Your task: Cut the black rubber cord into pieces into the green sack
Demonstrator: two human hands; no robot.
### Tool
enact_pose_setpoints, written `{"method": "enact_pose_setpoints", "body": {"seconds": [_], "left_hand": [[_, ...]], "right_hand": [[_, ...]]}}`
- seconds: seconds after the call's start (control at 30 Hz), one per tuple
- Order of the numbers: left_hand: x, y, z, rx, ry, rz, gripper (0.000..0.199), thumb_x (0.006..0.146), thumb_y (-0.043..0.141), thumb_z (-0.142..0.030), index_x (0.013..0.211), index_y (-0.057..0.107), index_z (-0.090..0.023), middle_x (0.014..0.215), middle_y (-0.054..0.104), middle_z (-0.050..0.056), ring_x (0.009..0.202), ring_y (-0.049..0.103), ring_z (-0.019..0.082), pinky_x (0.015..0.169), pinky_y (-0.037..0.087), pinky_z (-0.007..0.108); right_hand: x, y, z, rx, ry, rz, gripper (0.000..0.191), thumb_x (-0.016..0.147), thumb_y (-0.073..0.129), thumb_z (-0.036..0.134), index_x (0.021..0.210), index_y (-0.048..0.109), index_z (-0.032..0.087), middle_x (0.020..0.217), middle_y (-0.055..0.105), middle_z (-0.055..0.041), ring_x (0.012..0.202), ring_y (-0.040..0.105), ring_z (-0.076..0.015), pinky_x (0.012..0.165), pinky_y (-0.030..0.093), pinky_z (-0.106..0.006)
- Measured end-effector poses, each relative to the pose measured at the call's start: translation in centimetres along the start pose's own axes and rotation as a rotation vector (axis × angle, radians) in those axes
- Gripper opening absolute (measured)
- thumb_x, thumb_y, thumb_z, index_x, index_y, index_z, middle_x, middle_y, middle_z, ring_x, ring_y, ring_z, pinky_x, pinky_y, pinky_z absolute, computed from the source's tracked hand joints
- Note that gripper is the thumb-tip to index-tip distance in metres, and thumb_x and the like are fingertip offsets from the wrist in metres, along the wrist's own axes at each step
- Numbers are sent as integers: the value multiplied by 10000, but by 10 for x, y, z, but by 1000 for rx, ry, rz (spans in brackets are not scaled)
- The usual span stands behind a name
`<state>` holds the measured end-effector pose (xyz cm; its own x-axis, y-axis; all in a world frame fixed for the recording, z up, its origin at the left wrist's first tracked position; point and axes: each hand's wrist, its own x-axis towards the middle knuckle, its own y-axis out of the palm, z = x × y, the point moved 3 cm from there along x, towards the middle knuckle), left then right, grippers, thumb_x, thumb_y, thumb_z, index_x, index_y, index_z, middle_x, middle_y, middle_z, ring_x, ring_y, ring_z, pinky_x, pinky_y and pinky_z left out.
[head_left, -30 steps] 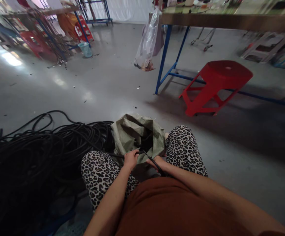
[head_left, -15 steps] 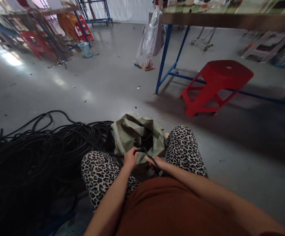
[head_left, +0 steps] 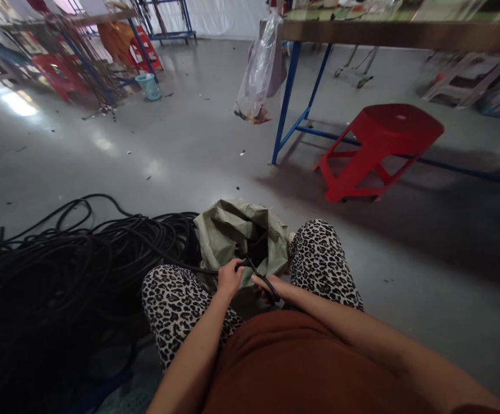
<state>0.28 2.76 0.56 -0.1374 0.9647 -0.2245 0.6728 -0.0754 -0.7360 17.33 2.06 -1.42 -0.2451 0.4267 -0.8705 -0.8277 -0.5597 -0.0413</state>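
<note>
My left hand (head_left: 229,277) is closed around a black cord (head_left: 204,270), which runs back to a big tangled heap of black cord (head_left: 99,247) on the floor at my left. In my right hand (head_left: 268,286) are black-handled scissors (head_left: 271,287), with the blades pointing up and left to the cord beside my left fingers. Whether the blades touch the cord is too small to tell. Both hands are over the near rim of an open greenish woven sack (head_left: 215,230) between my knees. Dark contents inside the sack are hard to make out.
A red plastic stool (head_left: 379,144) stands ahead on the right, by a table with blue legs (head_left: 287,103). A clear plastic bag (head_left: 258,75) hangs from the table's corner. Farther left are a light-blue basket (head_left: 149,86) and red stools (head_left: 144,52). Small scraps lie on the floor.
The scissors in my right hand have shifted slightly left, closer to the cord by my left fingers. My left hand stays almost where it was.
</note>
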Motion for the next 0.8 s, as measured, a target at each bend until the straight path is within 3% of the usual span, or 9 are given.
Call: {"method": "enact_pose_setpoints", "body": {"seconds": [0.5,0.8], "left_hand": [[-5,2,-10,14,42,61,259,845,583,-196,1081,688,-220,1075,729,39,1007,655,172,947,475,323],[-6,5,-7,25,115,108,268,857,570,-201,1095,693,-206,1091,726,59,1023,656,186,945,474,320]], "right_hand": [[8,-3,-4,-89,-69,35,504,916,476,589,839,597,106,560,555,-8,426,525,-108,391,394,-182],[-5,-3,5,-78,-16,-46,512,919,491,565,749,591,92,469,514,-6,367,490,-106,353,373,-181]]}}
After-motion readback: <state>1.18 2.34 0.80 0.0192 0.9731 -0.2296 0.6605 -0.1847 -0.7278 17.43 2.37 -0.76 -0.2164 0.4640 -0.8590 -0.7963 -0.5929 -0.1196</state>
